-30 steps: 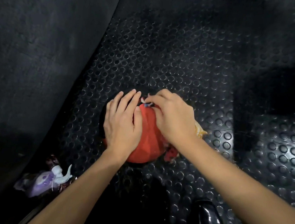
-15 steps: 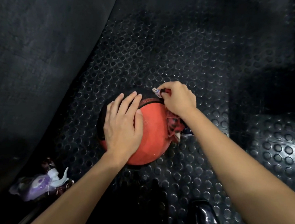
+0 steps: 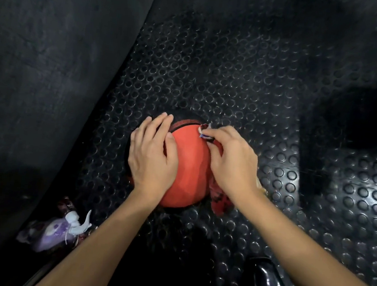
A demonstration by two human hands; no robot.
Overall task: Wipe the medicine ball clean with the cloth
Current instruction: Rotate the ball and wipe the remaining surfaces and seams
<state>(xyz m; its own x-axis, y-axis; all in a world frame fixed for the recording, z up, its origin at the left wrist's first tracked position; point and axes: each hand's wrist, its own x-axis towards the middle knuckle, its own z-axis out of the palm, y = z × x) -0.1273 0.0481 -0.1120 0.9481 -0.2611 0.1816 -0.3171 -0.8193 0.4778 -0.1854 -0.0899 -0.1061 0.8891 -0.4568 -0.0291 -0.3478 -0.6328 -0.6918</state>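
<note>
Dragging the cloth (image 3: 220,199) back toward me now, down the right flank of the medicine ball (image 3: 189,166)! Half a second ago my right hand (image 3: 232,162) was up at the far top edge with the cloth bunched small; now it sits lower and broader on the side, fingers (image 3: 209,138) curled and pinching a striped corner of the fabric against the rubber while the rest trails down to the floor (image 3: 237,78). My left hand (image 3: 152,155) hasn't budged (same flat spread, straight fingers pressed on the left face), so the ball stays parked on the studded mat right in front of me. That pass means the top and right side have had their rub. The patch under my left palm looks untouched, and I reckon the ball wants a turn soon. Spray bottle (image 3: 55,233) lies near my left forearm.
</note>
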